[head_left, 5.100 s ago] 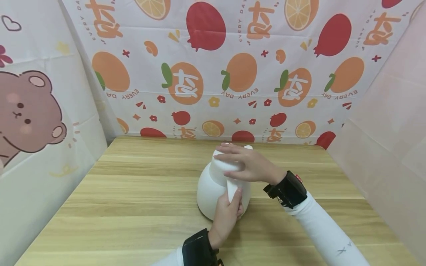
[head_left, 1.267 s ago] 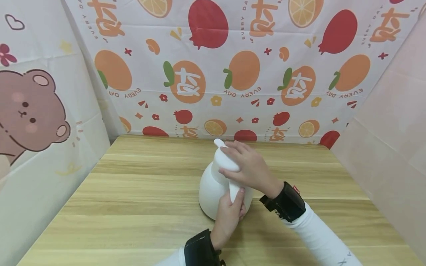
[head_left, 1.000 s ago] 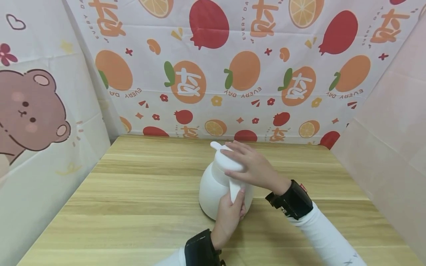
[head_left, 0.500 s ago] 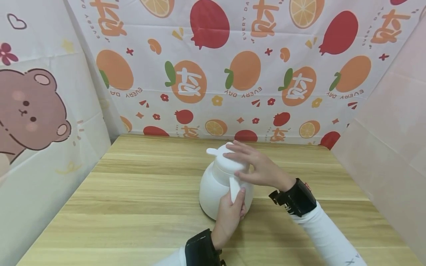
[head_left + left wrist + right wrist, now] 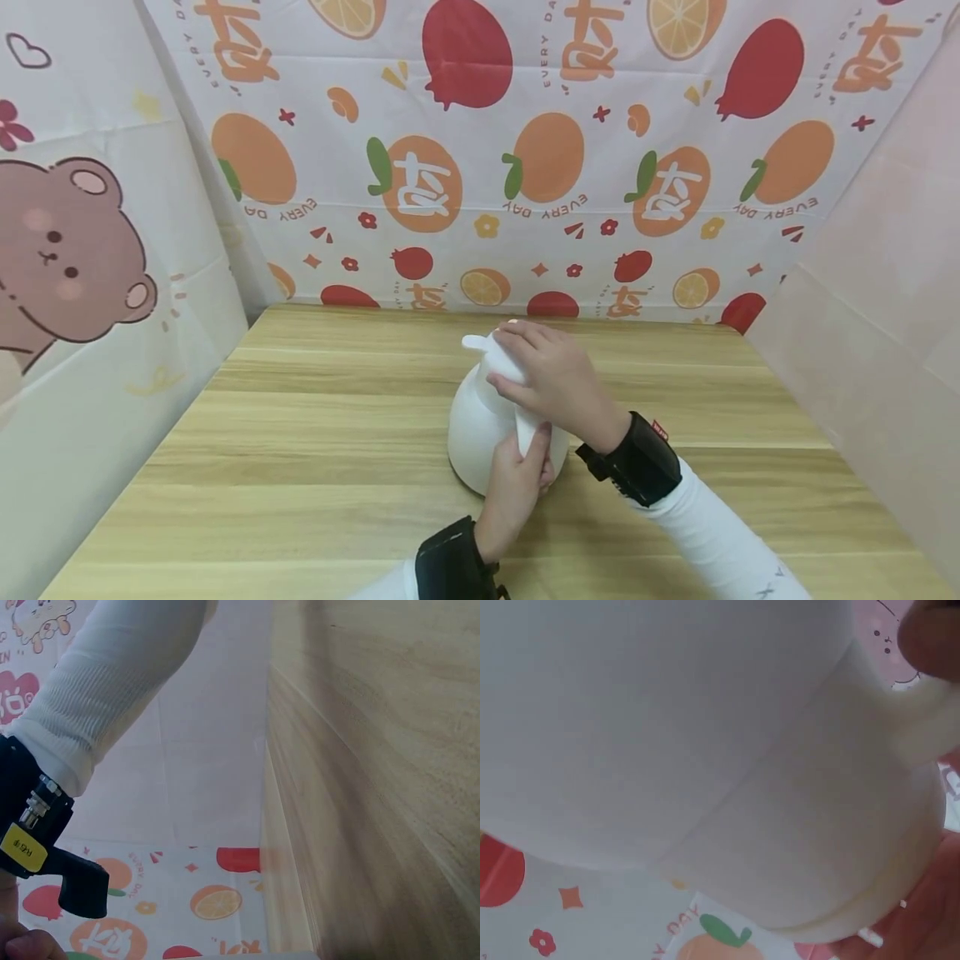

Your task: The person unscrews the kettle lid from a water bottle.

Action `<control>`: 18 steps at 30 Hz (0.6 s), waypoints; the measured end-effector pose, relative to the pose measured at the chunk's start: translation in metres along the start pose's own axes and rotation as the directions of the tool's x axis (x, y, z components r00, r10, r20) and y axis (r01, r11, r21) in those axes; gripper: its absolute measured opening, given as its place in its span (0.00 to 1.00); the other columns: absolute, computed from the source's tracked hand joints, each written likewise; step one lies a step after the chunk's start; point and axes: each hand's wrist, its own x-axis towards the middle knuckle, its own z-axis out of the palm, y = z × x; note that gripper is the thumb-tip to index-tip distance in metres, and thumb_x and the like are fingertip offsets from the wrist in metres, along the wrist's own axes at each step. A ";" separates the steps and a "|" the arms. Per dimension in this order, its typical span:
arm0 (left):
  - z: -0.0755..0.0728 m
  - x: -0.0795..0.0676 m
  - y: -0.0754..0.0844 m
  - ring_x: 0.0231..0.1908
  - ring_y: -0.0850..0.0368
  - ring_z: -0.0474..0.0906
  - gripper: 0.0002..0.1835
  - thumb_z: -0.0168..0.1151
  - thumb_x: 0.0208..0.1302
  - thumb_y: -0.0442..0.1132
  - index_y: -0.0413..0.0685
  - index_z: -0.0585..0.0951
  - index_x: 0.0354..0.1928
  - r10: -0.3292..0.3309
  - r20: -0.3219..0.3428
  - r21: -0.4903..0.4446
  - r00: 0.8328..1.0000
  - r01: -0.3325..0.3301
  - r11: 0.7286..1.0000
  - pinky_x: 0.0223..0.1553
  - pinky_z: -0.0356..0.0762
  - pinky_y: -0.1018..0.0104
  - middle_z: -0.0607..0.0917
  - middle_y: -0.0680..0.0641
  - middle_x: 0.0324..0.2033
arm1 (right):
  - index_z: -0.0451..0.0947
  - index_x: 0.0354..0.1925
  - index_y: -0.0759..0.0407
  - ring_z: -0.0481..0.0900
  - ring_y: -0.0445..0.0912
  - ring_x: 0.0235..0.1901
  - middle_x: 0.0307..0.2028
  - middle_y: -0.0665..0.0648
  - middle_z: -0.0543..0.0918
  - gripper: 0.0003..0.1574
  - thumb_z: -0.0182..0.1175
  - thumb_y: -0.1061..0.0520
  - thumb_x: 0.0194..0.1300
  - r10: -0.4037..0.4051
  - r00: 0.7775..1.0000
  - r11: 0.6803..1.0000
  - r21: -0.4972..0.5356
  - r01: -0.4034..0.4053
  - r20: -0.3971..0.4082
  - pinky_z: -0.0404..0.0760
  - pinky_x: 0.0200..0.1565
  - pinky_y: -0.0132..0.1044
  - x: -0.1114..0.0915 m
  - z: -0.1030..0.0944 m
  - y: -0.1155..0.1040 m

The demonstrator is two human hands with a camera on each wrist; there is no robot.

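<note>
A white thermal jug with a rounded body stands on the wooden table. My left hand grips its white handle, thumb along the top. Over the jug's top, my right hand holds the white lid, fingers bent over the far side and thumb on the near side. A small tab on the lid sticks out to the left. In the right wrist view the jug's body fills much of the frame, with right-hand fingers around the lid. The palm hides much of the lid.
The wooden table reaches back to a fruit-print cloth. A cloth with a bear print hangs on the left, and a plain pale cloth on the right. Black bands sit on both wrists.
The lid's tab has swung from the back right round to the left. My right hand loosened and shifted right, then came back over the lid. My left hand has stayed on the handle.
</note>
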 end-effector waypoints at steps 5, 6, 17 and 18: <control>0.000 0.000 0.000 0.10 0.69 0.57 0.17 0.47 0.71 0.35 0.32 0.67 0.23 0.004 -0.011 -0.017 1.000 -0.004 1.000 0.14 0.56 0.79 0.64 0.51 0.09 | 0.76 0.56 0.57 0.75 0.52 0.59 0.56 0.59 0.82 0.29 0.63 0.48 0.58 -0.022 0.998 0.995 0.099 0.016 0.059 0.78 0.59 0.51 -0.004 -0.002 0.005; 0.000 0.000 0.000 0.10 0.69 0.57 0.17 0.47 0.71 0.36 0.33 0.67 0.23 0.007 -0.012 -0.020 1.000 -0.007 1.000 0.14 0.56 0.79 0.64 0.51 0.09 | 0.76 0.57 0.57 0.75 0.53 0.60 0.57 0.59 0.82 0.29 0.63 0.49 0.58 -0.030 0.997 0.992 0.123 0.022 0.070 0.77 0.60 0.52 -0.004 -0.002 0.007; -0.002 0.001 0.001 0.10 0.69 0.58 0.21 0.48 0.71 0.38 0.24 0.68 0.24 0.022 -0.015 0.000 1.000 -0.022 1.000 0.14 0.58 0.80 0.66 0.49 0.11 | 0.75 0.57 0.58 0.73 0.54 0.61 0.59 0.61 0.79 0.29 0.62 0.58 0.56 -0.176 0.979 0.949 0.281 0.143 0.098 0.76 0.60 0.54 -0.010 -0.010 0.023; -0.002 0.001 0.001 0.10 0.69 0.58 0.21 0.48 0.71 0.38 0.25 0.68 0.24 0.022 -0.013 0.001 1.000 -0.022 1.000 0.14 0.58 0.80 0.66 0.49 0.11 | 0.75 0.58 0.59 0.73 0.54 0.62 0.60 0.61 0.79 0.29 0.62 0.58 0.56 -0.184 0.979 0.947 0.284 0.151 0.093 0.76 0.60 0.54 -0.010 -0.010 0.024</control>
